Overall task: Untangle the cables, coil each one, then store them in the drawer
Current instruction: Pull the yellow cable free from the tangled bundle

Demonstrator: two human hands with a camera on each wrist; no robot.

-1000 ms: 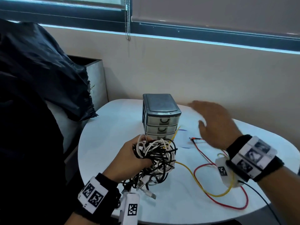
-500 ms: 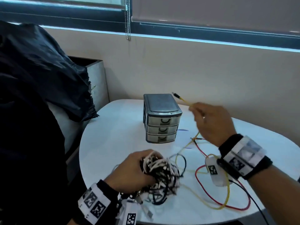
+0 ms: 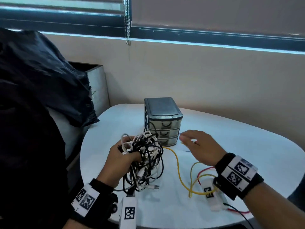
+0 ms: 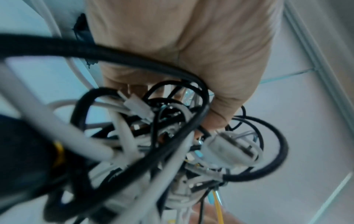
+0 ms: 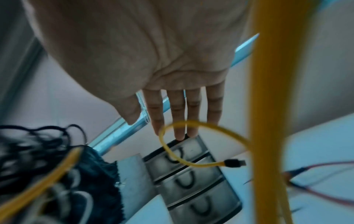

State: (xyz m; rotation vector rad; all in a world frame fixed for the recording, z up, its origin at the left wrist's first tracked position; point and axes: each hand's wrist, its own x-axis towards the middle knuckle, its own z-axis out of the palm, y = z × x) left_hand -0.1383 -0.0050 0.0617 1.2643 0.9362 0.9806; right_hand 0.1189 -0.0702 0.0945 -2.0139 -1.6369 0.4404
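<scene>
1. Our left hand (image 3: 118, 164) grips the tangle of black and white cables (image 3: 145, 161) — fingers curled round the bundle, holding it up above the white table (image 3: 247, 146), with loose loops and a plug end trailing down to the tabletop.
2. In the left wrist view the same tangle (image 4: 153, 136) fills the frame, with several pale connectors showing among the strands; we can read no print on any of them.
3. Our right hand (image 3: 199, 147) hovers flat over the table, fingers (image 5: 178, 115) straight and slightly spread, holding nothing.
4. The yellow cable (image 3: 179, 167) runs out of the tangle and lies in loose loops on the table beneath our right wrist; in the right wrist view its black-tipped plug end (image 5: 234, 163) hangs free in front of the fingers.
5. A red cable (image 3: 203, 171) lies looped beside the yellow one.
6. The small three-drawer unit (image 3: 162, 123) stands on the table just beyond both hands — all three drawers closed.
7. Both wristbands carry black-and-white square marker patterns; we can make out no brand or words.
</scene>
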